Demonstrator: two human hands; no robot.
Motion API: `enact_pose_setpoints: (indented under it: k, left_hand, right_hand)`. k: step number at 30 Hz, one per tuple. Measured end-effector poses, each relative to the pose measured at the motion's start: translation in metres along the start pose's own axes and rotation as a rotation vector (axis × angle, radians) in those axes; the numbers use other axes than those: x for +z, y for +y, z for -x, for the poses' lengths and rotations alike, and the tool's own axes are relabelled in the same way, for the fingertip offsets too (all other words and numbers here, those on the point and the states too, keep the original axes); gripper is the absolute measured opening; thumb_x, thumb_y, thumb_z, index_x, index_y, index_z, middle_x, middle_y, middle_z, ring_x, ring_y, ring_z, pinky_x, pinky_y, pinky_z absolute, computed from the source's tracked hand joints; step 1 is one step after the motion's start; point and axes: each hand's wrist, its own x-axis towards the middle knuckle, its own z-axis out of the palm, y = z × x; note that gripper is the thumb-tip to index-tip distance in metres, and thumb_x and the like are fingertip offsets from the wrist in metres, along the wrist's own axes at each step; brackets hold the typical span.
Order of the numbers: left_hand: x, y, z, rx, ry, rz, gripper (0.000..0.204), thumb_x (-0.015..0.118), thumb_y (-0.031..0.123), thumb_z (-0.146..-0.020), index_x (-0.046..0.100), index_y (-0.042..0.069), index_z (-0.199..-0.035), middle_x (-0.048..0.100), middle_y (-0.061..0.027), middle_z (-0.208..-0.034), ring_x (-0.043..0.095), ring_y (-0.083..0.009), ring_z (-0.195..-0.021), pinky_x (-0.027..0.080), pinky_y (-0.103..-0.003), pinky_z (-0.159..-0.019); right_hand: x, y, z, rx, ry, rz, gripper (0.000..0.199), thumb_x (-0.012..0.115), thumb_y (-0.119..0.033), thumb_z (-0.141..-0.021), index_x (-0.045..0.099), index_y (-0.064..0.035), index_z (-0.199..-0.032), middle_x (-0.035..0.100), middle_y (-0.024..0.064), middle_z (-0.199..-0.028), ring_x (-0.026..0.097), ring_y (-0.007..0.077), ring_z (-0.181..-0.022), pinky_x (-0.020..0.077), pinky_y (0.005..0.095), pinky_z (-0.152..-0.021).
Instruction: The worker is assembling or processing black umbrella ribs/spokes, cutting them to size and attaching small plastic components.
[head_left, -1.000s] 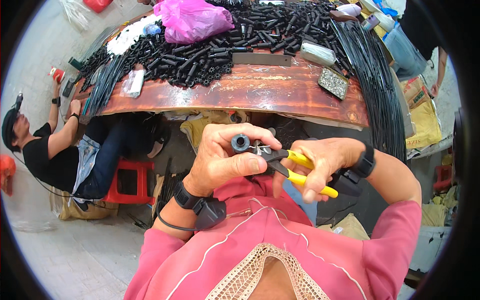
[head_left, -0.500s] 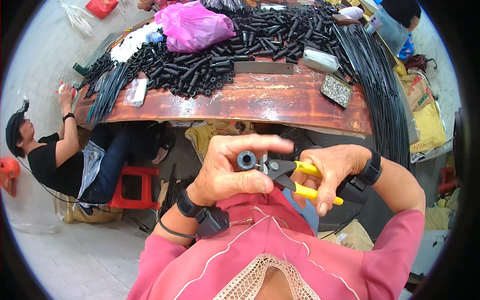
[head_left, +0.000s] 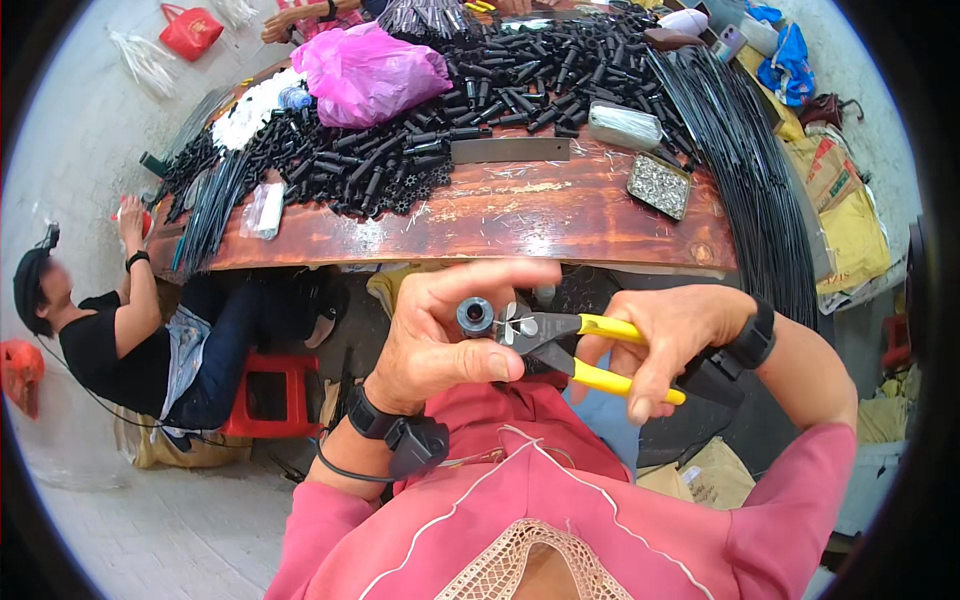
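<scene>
My left hand [head_left: 425,345] is closed around a black tubular part whose round, hollow end [head_left: 475,316] faces up between thumb and fingers. My right hand [head_left: 680,335] grips pliers [head_left: 603,378] with yellow handles and a dark metal head. The pliers' jaws meet the side of the tubular part, next to my left thumb. Thin shiny slivers [head_left: 515,322] show at the jaws; whether they are wire or jaw edges I cannot tell. Both hands are in front of my body, short of the table's near edge.
The wooden table [head_left: 520,230] carries a heap of black tubular parts [head_left: 370,165], a pink plastic bag [head_left: 370,75], a metal strip [head_left: 510,150], a tin of small metal pieces [head_left: 659,186] and long black rods [head_left: 750,170]. A person [head_left: 100,320] sits at the left beside a red stool [head_left: 275,395].
My hands, with the tubular part and pliers, have shifted slightly left in the picture. The table appears lower and further left, as the view has moved. The pliers' handles look slightly wider apart.
</scene>
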Motion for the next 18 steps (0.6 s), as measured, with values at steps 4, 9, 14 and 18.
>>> enact_pose_setpoints:
  k: [4, 9, 14, 18]
  left_hand:
    - [-0.007, -0.008, -0.002, 0.033, 0.012, -0.013, 0.064, 0.089, 0.034, -0.068, 0.066, -0.009, -0.111, 0.066, -0.0091, -0.088, 0.061, -0.0143, -0.081, 0.049, -0.024, -0.070]
    - [0.002, -0.007, -0.004, 0.033, 0.037, 0.021, 0.054, 0.084, 0.025, -0.076, 0.065, -0.008, -0.114, 0.061, -0.0032, -0.078, 0.054, -0.0079, -0.067, 0.041, -0.021, -0.059]
    - [0.001, -0.014, -0.003, -0.036, 0.064, -0.158, 0.098, 0.006, 0.072, -0.096, 0.069, 0.000, -0.115, 0.053, 0.0029, -0.059, 0.042, -0.0044, -0.051, 0.030, -0.020, -0.048]
    - [0.003, -0.009, -0.016, -0.033, 0.171, -0.123, 0.096, 0.014, 0.074, -0.095, 0.074, 0.000, -0.103, 0.053, 0.0036, -0.057, 0.039, -0.0034, -0.050, 0.026, -0.020, -0.048]
  right_hand:
    - [0.018, -0.012, 0.007, -0.159, 0.573, 0.601, 0.059, 0.080, -0.037, -0.067, 0.059, 0.0056, -0.102, 0.061, 0.0121, -0.060, 0.064, 0.0247, -0.058, 0.0458, 0.0338, -0.052]
    - [0.026, 0.001, 0.003, -0.053, 0.813, 1.316, 0.036, 0.068, -0.022, -0.069, 0.055, -0.0005, -0.095, 0.063, 0.0129, -0.068, 0.065, 0.0314, -0.068, 0.0484, 0.0395, -0.060]
    - [-0.004, -0.003, 0.009, 0.024, -0.189, 0.120, 0.024, 0.067, -0.022, -0.082, 0.060, -0.0021, -0.093, 0.059, 0.0089, -0.075, 0.059, 0.0173, -0.071, 0.0481, 0.0350, -0.066]
    - [0.018, -0.016, 0.008, -0.134, 0.470, 0.578, 0.024, 0.061, -0.019, -0.088, 0.059, -0.0018, -0.105, 0.061, 0.0130, -0.082, 0.061, 0.0257, -0.077, 0.0479, 0.0386, -0.070]
